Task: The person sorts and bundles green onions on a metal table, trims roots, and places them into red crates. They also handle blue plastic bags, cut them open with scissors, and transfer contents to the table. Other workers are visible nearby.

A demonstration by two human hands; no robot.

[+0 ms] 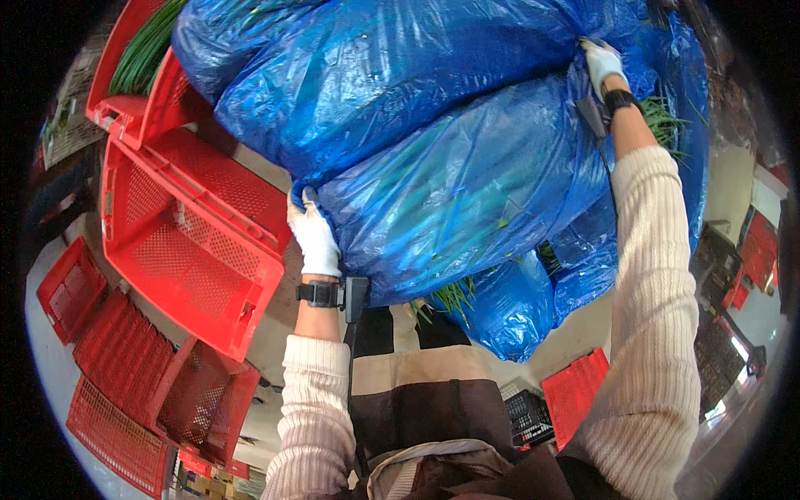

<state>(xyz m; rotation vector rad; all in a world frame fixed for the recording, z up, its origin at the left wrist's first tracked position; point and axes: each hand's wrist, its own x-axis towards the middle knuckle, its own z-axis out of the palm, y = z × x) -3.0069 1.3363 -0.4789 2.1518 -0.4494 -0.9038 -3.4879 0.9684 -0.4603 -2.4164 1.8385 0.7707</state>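
A large blue plastic bag [462, 187], with green leafy stalks faintly visible through it, lies across the view in front of me. My left hand [314, 234], in a white glove, grips the bunched plastic at its left end. My right hand [603, 62], gloved as well, is closed on the gathered plastic at its upper right end. Another full blue bag [375, 81] lies directly beyond it. Green stalk tips [459, 297] stick out below the near bag, above a smaller blue bag [509, 312]. Both wrists wear black straps with small devices.
An empty red perforated crate [194, 250] stands at the left, below a red crate [159, 94] with long green stalks [147, 56]. More red crates [125, 350] are at lower left. A black crate [528, 412] and a red crate [575, 394] are at lower right.
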